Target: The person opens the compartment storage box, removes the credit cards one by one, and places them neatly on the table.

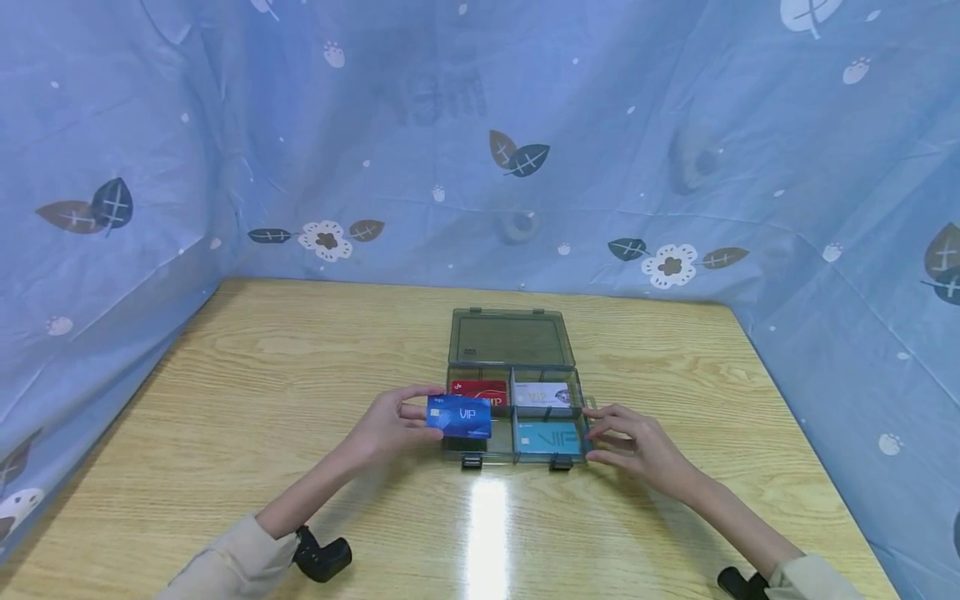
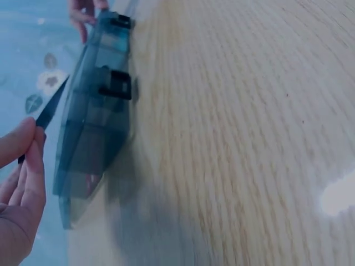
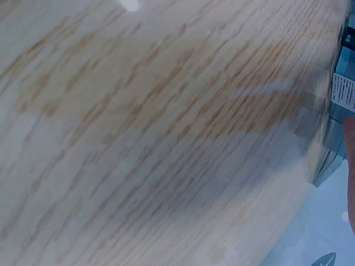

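In the head view a clear grey plastic box with four compartments lies on the table, its lid swung back. My left hand pinches a dark blue VIP card above the front left compartment; the left wrist view shows that card edge-on between thumb and fingers. A red card is in the back left compartment, a white card in the back right and a light blue card in the front right. Fingers of my right hand touch the box's right side.
The wooden table carries the box near its middle. A blue patterned cloth hangs behind and on both sides. Two black latches stick out from the box's front edge. A black device is worn at the left wrist.
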Demonstrator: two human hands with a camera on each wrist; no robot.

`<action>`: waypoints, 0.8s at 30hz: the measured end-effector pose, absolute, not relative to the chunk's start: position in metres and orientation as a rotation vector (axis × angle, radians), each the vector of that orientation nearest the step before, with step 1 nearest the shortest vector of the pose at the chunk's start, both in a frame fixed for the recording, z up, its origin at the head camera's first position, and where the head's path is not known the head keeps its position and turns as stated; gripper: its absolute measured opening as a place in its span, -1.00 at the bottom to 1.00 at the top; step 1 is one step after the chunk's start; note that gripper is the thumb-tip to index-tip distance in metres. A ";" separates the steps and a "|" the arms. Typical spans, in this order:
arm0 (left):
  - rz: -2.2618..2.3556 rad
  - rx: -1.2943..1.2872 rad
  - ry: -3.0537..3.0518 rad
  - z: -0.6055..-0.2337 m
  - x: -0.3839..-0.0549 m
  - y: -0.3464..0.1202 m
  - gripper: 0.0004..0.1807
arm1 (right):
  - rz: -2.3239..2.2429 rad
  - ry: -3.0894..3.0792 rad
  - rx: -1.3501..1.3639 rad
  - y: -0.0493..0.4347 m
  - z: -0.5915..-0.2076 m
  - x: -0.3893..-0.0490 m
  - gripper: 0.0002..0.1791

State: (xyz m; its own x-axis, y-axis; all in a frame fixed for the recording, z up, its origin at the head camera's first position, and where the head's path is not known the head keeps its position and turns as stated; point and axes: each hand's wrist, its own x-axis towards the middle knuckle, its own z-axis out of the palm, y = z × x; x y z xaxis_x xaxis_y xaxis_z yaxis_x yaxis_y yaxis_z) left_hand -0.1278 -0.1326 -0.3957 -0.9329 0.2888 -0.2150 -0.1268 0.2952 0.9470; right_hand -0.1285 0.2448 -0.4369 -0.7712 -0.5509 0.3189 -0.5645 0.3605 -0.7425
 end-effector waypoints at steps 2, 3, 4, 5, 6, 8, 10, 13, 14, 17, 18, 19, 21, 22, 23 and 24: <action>1.694 0.151 2.216 -0.394 -0.128 -0.137 -0.36 | 1.412 -2.574 1.064 0.244 -0.437 -0.128 -0.80; 1.700 0.153 2.212 -0.393 -0.128 -0.140 -0.35 | 1.408 -2.571 1.067 0.244 -0.437 -0.128 -0.80; 1.707 0.155 2.207 -0.393 -0.128 -0.143 -0.34 | 1.403 -2.570 1.067 0.244 -0.437 -0.128 -0.80; 1.714 0.157 2.199 -0.392 -0.128 -0.146 -0.33 | 1.400 -2.569 1.067 0.244 -0.437 -0.128 -0.80; 1.719 0.156 2.194 -0.392 -0.129 -0.149 -0.33 | 1.397 -2.567 1.067 0.244 -0.437 -0.128 -0.80; 1.725 0.153 2.181 -0.392 -0.131 -0.156 -0.32 | 1.388 -2.566 1.067 0.243 -0.436 -0.127 -0.80; 1.727 0.151 2.166 -0.392 -0.133 -0.164 -0.31 | 1.382 -2.561 1.068 0.243 -0.436 -0.127 -0.80; 1.727 0.155 2.152 -0.394 -0.139 -0.176 -0.30 | 1.372 -2.550 1.072 0.243 -0.435 -0.126 -0.80; 1.724 0.158 2.157 -0.395 -0.141 -0.180 -0.30 | 1.368 -2.546 1.074 0.243 -0.434 -0.126 -0.80; 1.736 0.174 2.148 -0.398 -0.147 -0.191 -0.29 | 1.363 -2.539 1.076 0.243 -0.433 -0.125 -0.80; 1.741 0.175 2.147 -0.399 -0.149 -0.195 -0.28 | 1.361 -2.536 1.078 0.243 -0.433 -0.125 -0.80; 1.742 0.184 2.149 -0.401 -0.151 -0.198 -0.28 | 1.358 -2.533 1.080 0.243 -0.433 -0.125 -0.80; 1.749 0.191 2.144 -0.403 -0.155 -0.204 -0.27 | 1.357 -2.526 1.086 0.242 -0.433 -0.125 -0.80; 1.748 0.193 2.144 -0.404 -0.156 -0.207 -0.26 | 1.352 -2.524 1.088 0.242 -0.433 -0.125 -0.79; 1.747 0.193 2.143 -0.405 -0.158 -0.210 -0.26 | 1.350 -2.522 1.090 0.241 -0.433 -0.125 -0.79; 1.745 0.191 2.141 -0.406 -0.159 -0.213 -0.26 | 1.350 -2.522 1.093 0.241 -0.434 -0.125 -0.79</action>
State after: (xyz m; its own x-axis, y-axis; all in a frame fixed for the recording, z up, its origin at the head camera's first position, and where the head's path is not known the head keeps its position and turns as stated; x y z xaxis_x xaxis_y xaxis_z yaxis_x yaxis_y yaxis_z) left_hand -0.1594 -0.2125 -0.4055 -0.9221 0.3325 -0.1978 -0.1266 0.2238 0.9664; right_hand -0.1254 0.2409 -0.4336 -0.7424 -0.5519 0.3797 -0.6220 0.3573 -0.6968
